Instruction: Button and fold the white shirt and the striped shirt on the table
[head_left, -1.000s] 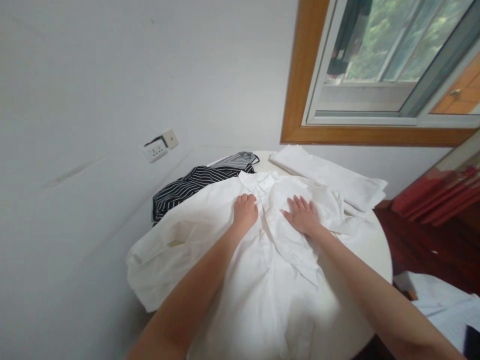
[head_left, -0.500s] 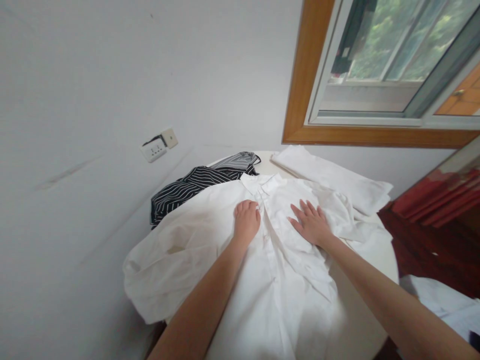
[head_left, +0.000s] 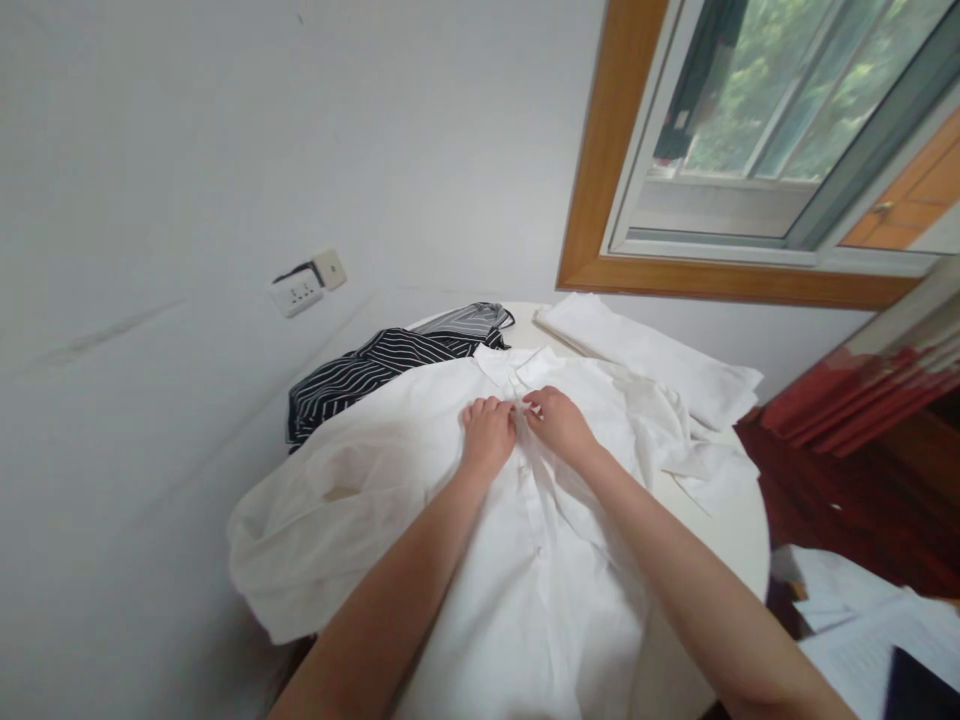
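Pale wall fills the left of the view, with a socket plate (head_left: 300,290) at about ten o'clock from the round table (head_left: 739,530). At the table's eleven o'clock edge lies a black-and-white striped garment (head_left: 375,370), partly tucked under the white shirt (head_left: 420,520). The shirt is spread front-up over most of the tabletop, its collar toward twelve o'clock and one sleeve bunched off the rim at nine o'clock.

The left hand (head_left: 489,435) sits knuckles-up just below the collar with its fingers curled down into the cloth, much where it lay a second ago. The right hand (head_left: 559,425) has changed more. A moment back it lay flat and spread on the right chest panel, well apart from the left. Now it has drawn in toward eleven o'clock, its fingers bunched, and its fingertips meet those of the left hand on the button strip. Both hands look closed in a pinch on the shirt front, though what lies between the fingertips is too small to tell. Judged from this, flat-palmed pressing has given way to fine fingertip work at the top of the opening.

A folded white cloth (head_left: 652,350) lies at one o'clock under the wood-framed window (head_left: 750,150), and loose papers (head_left: 855,630) show at four o'clock.
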